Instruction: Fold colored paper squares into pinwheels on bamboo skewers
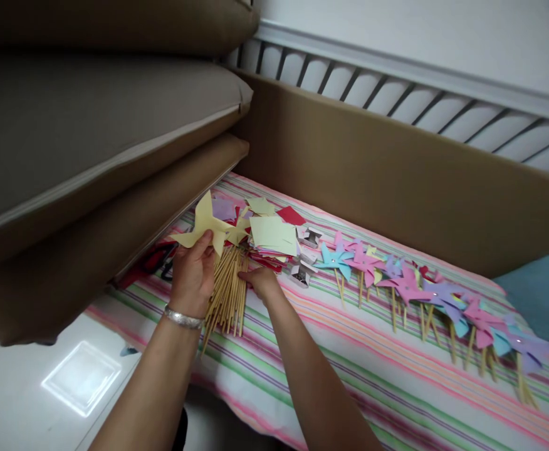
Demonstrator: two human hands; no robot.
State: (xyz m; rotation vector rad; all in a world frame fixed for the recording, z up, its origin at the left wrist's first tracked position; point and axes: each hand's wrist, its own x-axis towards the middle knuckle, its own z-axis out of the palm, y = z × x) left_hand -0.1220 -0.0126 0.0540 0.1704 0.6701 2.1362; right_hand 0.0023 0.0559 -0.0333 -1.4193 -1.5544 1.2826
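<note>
Against the stacked brown cushions, the left hand pinches a pale yellow paper pinwheel above the bundle of thin wooden sticks, where the right hand rests with fingertips down. Cut paper squares crowd just beyond; finished pastel pinwheels line the striped cloth, whose near edge is bare.

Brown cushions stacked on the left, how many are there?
3 brown cushions: the top one at the upper edge, the middle one below it, and the bottom one resting beside the striped cloth. Others may be out of view.
</note>
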